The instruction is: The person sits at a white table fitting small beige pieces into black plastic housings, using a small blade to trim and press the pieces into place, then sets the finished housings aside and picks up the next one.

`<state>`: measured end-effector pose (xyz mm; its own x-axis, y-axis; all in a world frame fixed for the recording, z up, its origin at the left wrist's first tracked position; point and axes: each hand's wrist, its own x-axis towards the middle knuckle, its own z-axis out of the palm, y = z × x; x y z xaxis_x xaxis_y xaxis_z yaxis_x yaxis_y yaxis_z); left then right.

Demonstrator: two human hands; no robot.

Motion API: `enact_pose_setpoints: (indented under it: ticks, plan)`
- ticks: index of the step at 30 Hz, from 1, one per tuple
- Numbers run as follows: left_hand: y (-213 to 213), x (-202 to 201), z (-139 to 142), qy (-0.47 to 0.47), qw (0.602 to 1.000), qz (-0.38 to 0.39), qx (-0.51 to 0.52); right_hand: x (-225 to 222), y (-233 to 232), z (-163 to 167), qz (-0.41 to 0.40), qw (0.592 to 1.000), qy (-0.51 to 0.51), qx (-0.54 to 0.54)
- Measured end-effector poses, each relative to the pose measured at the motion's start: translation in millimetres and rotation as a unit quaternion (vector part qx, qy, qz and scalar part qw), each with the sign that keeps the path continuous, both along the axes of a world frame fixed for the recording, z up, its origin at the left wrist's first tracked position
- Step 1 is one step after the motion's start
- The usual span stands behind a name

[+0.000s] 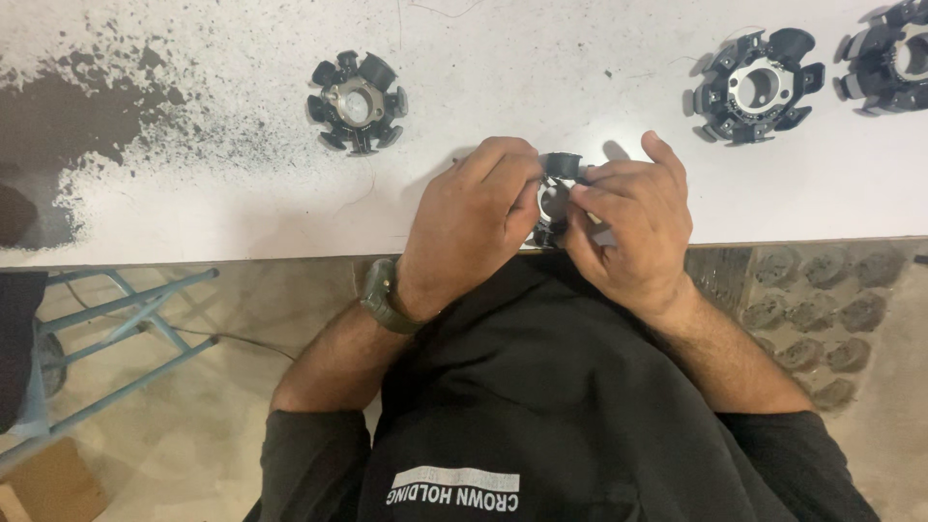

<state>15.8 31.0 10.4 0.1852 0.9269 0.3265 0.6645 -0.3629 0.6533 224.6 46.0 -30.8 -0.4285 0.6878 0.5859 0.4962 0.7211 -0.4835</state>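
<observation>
Both my hands hold one black star-shaped stator core [557, 193] with a metal ring in its middle, just above the near edge of the white table [242, 213]. My left hand [474, 217] grips its left side, fingers curled over it. My right hand [633, 227] pinches its right side, thumb raised. Most of the part is hidden by my fingers. A dark green watch [385, 295] is on my left wrist.
Three more black stator cores lie on the table: one at the back left [356, 101], one at the back right [759, 87], one cut off at the right corner [894, 53]. Dark worn patches [68, 106] mark the table's left. A blue metal stool frame [116, 329] stands below left.
</observation>
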Motion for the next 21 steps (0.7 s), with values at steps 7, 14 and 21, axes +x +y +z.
enact_pose_setpoints:
  ticks: [7, 14, 21]
  plan:
    - [-2, -1, -5, 0.021, 1.000, -0.019, 0.005, 0, 1, 1, 0.010, 1.000, 0.016, 0.024]
    - [-7, 1, -8, 0.014, 1.000, -0.004, 0.009, -3, 1, 2, 0.022, 0.999, 0.000, 0.030]
    - [-11, 5, -12, 0.018, 0.999, 0.010, 0.030, -4, -1, 2, 0.032, 0.999, 0.010, 0.039]
